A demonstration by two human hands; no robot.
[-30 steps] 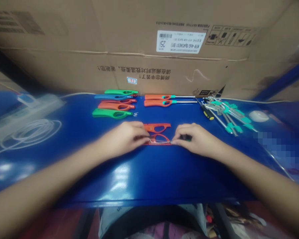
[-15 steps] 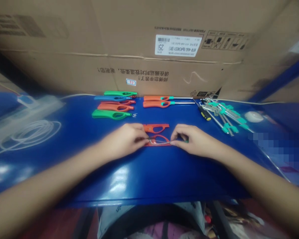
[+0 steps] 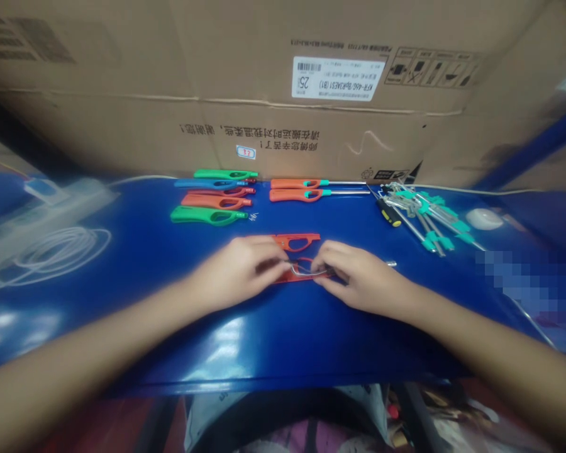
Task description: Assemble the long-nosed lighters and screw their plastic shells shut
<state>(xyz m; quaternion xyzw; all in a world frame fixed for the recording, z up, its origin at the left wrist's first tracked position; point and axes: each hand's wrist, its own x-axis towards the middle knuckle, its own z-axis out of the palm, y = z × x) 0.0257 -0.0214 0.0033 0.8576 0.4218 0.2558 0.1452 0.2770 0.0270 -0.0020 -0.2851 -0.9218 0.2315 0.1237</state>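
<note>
My left hand (image 3: 259, 267) is closed in a pinch on a small dark part, from which thin wires (image 3: 306, 273) run across to the fingers of my right hand (image 3: 351, 270). That hand is closed too, on a metal lighter tube (image 3: 391, 264) whose tip pokes out beyond it to the right. Under the wires lies an orange lighter shell half (image 3: 283, 279), partly covered by both hands. Just behind it is a second orange shell half (image 3: 302, 241) with a trigger loop. My fingers hide most of the dark part and the tube's near end.
Green, blue and orange lighter handles (image 3: 210, 216) lie in a row at the back left. Two orange lighters with tubes (image 3: 295, 195) sit beside them. A screwdriver (image 3: 387, 212) and piled tubes with turquoise parts (image 3: 427, 217) are at right. A cardboard box (image 3: 146, 56) stands behind.
Both hands have shifted slightly right and toward me relative to the shell halves, with the wires between them. The metal tube's tip now shows past my right hand.
</note>
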